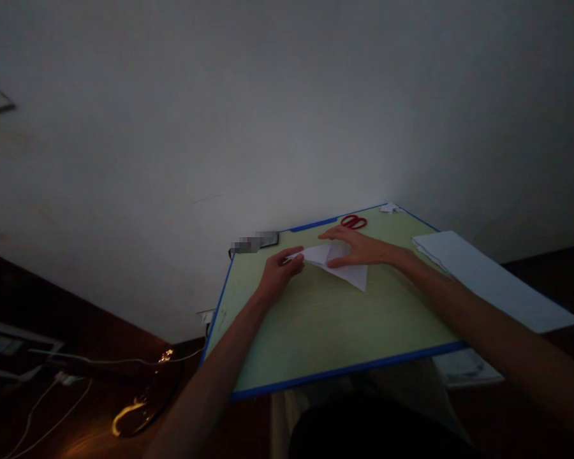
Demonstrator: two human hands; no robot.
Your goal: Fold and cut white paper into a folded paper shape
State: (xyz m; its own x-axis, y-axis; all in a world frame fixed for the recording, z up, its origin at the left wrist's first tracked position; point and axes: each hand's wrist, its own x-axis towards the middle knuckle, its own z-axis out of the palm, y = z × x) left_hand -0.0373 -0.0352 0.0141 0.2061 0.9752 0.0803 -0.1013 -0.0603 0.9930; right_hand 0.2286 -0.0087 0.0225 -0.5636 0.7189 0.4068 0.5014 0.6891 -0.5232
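L hand pinches folded paper at its corner; R hand flat, open, pressing on it. Room dim, creases hard to make out.

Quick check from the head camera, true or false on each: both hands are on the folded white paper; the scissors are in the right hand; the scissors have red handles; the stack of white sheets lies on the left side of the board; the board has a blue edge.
1. Both hands are on the folded white paper. True: the left hand pinches its left tip and the right hand lies flat on it.
2. The scissors are in the right hand. False: they lie on the board beyond it.
3. The scissors have red handles. True.
4. The white sheets lie on the left. False: they lie at the right edge.
5. The board has a blue edge. True.
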